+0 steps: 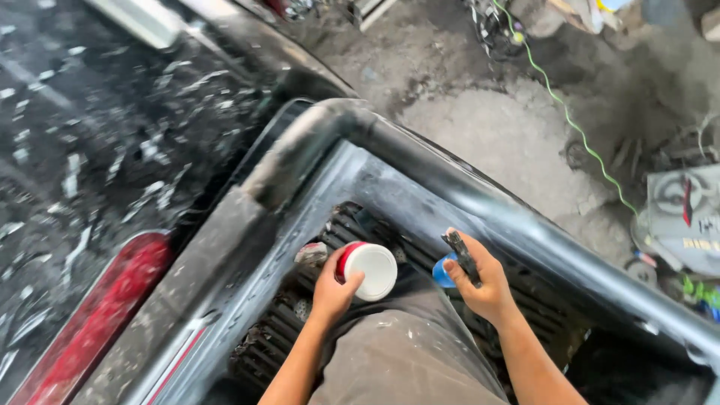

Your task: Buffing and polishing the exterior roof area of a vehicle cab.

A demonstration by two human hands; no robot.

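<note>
My left hand [332,289] is curled around a round tub with a red wall and a white lid [369,271], tipped on its side above my grey paint-flecked trouser knee [409,349]; the lid is shut, so I cannot tell what is in it; my right hand [484,281] is closed on a thin dark flat tool [463,256], with a small blue cap-like piece [442,273] just beside it; both are over the ribbed black bed [296,322], inside the thick black steel rail [450,187].
</note>
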